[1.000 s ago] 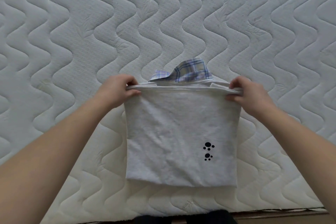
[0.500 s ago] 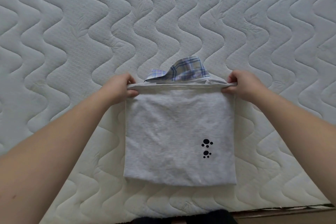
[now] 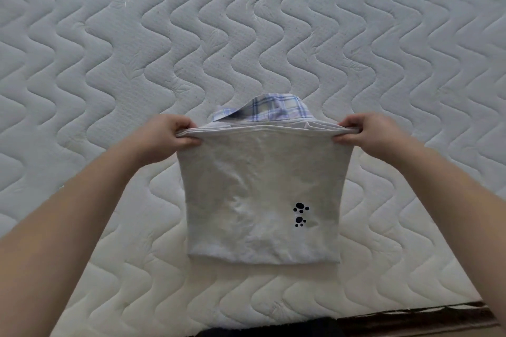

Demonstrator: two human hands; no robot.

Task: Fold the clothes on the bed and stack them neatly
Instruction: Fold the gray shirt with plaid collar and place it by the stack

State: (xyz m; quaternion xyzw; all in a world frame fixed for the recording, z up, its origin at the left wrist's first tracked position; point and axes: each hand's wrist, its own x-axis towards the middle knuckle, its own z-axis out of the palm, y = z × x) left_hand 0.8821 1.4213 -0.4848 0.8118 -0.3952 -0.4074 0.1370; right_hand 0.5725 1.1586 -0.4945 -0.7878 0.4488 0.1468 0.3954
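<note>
There is one view only, from a camera on the person's head. It looks forward and steeply down on the mattress [image 3: 109, 63], from close above its near edge. The wide lens bends the quilted lines, and both forearms come in from the bottom corners.

no readable text or nos., only two black paw-print marks, prob. printed, on grey folded garment [image 3: 260, 194]
</note>
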